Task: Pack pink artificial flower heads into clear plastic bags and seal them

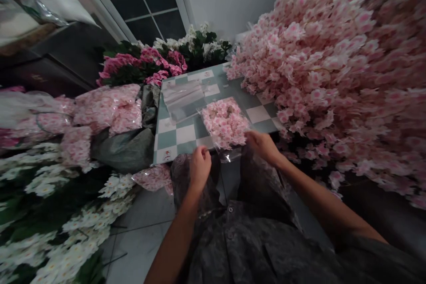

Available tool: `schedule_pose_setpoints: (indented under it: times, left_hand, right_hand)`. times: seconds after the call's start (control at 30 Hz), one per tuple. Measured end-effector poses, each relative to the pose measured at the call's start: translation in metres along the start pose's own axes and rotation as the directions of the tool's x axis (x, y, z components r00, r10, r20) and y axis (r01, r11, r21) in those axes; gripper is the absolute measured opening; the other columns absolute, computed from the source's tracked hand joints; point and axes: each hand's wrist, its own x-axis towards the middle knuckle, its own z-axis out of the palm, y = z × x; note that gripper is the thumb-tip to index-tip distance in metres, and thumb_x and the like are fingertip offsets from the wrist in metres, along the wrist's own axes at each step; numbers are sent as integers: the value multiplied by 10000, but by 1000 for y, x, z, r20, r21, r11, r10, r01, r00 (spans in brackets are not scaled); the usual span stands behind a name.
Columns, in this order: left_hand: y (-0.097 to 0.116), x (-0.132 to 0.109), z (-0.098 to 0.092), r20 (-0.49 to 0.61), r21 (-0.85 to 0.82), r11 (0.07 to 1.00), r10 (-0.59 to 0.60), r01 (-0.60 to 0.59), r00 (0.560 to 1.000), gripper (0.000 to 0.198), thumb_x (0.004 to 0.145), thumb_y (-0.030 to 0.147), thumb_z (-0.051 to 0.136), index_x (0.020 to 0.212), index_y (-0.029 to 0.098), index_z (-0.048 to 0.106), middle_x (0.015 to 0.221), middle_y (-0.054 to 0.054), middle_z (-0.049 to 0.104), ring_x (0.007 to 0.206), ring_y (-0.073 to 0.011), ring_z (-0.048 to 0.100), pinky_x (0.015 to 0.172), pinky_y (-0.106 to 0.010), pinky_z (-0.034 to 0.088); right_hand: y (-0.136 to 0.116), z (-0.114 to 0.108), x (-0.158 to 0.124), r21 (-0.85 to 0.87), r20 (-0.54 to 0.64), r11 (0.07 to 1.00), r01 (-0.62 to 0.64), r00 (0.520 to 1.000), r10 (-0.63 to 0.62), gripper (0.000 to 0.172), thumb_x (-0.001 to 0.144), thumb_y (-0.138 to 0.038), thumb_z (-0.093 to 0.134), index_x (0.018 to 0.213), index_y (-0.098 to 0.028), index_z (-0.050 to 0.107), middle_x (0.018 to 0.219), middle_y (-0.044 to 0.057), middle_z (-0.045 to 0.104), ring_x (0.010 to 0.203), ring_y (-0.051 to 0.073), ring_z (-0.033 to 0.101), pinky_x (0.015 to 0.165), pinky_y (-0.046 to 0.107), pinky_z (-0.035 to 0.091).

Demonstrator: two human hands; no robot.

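Observation:
A clear bag of pink flowers (224, 122) lies on the green and white checkered table (186, 134), its open-looking plastic end hanging over the near edge. My right hand (262, 144) is at the bag's lower right corner, fingers closed; what they pinch, if anything, is too small to tell. To the left of the bag's near end, my left hand (200, 166) is at the table's front edge with its fingers curled closed. Whether it holds a bit of plastic cannot be made out. Flat clear plastic bags (184, 100) lie on the table's back left part.
Loose pink blossoms (316, 62) form a big heap at the right, overhanging the table. Filled bags of pink flowers (106, 108) lie at the left, with white flowers (83, 230) below. Magenta flowers (143, 64) and white ones (196, 42) stand behind the table.

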Motion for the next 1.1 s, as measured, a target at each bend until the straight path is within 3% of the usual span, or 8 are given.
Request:
schedule_pose_setpoints:
  times: [0.13,0.33,0.47,0.57,0.73,0.87,0.93,1.1]
  left_hand:
    - [40,67,39,125,224,853,454,-471,882,467,968,222,461,1406,108,574,1524,-180,514,1472,-279,399,1236,-451,295]
    - [0,123,80,489,518,745,146,-421,860,572,956,347,566,1506,199,507,1660,-123,342,1574,-357,179,1257,-618,121]
    - [-22,117,69,351,484,770,265,-416,898,526,972,234,441,1489,212,535,1646,-88,381,1573,-290,211,1282,-559,86]
    - [-9,113,78,209,425,815,335,-394,919,559,989,290,417,1534,180,476,1672,-97,327,1587,-289,159,1283,-526,140]
    - [2,123,83,455,477,765,206,-433,866,544,949,332,532,1486,249,535,1636,-85,400,1577,-342,182,1270,-618,76]
    - [-20,103,60,19,288,937,199,-196,980,506,919,256,578,1419,184,550,1591,-160,444,1536,-308,304,1271,-510,226]
    - [-32,75,53,-206,24,1000,-4,9,979,409,945,306,568,1333,173,566,1443,-186,569,1385,-278,513,1173,-440,409]
    - [-42,4,61,-45,-370,854,-410,366,911,416,789,486,774,1040,196,613,1006,-72,678,830,-176,688,680,-275,574]
  right_hand:
    - [-2,-6,84,-90,-88,993,72,993,-80,476,1055,-262,325,1444,-140,572,1535,130,521,1391,271,503,1127,440,423]
    - [9,-5,122,-275,75,955,-111,988,137,455,1057,-340,342,1077,-168,762,1094,163,757,1029,281,690,933,389,487]
    - [63,-14,101,-133,-136,974,-183,977,165,426,1030,-325,371,1231,-157,707,1249,163,697,1118,267,654,969,365,480]
    - [84,-6,100,-19,-41,990,-141,989,140,601,964,-391,531,1478,-81,504,1319,202,654,1179,283,626,1016,377,466]
    - [86,10,92,123,156,945,-304,946,285,377,891,-197,539,1231,-111,676,886,93,733,824,218,672,799,305,499]
    - [99,2,56,216,-117,917,-335,924,365,367,860,-304,605,1180,-139,677,1025,117,701,814,213,653,792,339,513]
    - [99,0,35,251,-200,925,-285,920,337,417,823,-389,662,1160,-145,679,1107,140,679,821,217,646,803,362,519]
    - [48,24,-7,489,-98,853,-183,960,262,277,882,-409,552,911,-179,703,862,71,712,768,204,637,744,320,504]
